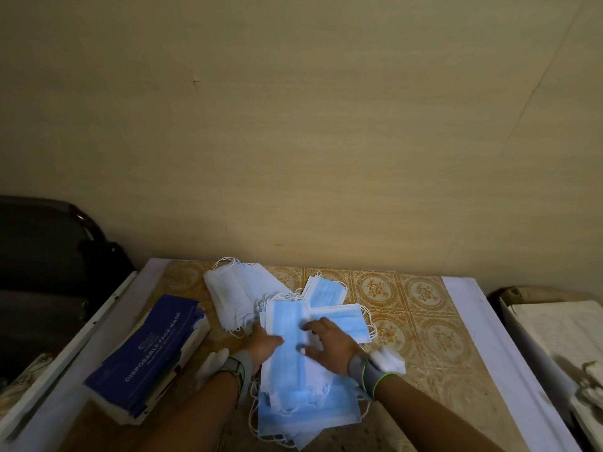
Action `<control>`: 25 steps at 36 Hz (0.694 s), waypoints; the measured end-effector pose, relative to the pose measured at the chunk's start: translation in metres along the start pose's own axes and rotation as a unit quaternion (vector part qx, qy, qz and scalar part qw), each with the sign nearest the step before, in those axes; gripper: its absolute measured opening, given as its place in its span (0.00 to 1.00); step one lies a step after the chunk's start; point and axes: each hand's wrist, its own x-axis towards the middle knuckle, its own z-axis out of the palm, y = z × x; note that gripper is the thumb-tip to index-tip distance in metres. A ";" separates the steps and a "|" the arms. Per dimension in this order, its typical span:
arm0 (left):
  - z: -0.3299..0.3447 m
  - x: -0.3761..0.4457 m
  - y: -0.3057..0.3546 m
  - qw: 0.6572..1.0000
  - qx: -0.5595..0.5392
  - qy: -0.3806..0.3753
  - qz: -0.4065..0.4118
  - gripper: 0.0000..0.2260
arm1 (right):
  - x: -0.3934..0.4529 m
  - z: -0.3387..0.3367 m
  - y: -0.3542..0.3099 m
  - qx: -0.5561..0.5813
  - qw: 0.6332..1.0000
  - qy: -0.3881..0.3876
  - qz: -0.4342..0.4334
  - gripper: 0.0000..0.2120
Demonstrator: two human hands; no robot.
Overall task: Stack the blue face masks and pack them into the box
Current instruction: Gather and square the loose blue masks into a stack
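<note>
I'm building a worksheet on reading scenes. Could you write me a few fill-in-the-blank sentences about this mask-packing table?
1. The box printed "Disposable Face Mask" is dark ____ in colour.
2. That box lies to the ____ of the central mask pile.
3. Both hands, left and right, rest on the ____ masks.
4. The pale stack of masks behind the left hand shows its ____ side.

Missing words: blue; left; blue; white

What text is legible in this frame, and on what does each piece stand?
"DISPOSABLE FACE MASK": white capitals on the blue face mask box, left of the mask pile.
Logo and smaller line just above that text on the box: too small and blurred to read.
Blue face masks, patterned table cover, wall: no text.
</note>
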 end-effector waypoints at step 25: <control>-0.011 -0.028 0.021 0.999 -0.031 0.020 -0.022 0.28 | 0.012 -0.011 0.057 -0.262 0.963 -0.037 0.056 0.28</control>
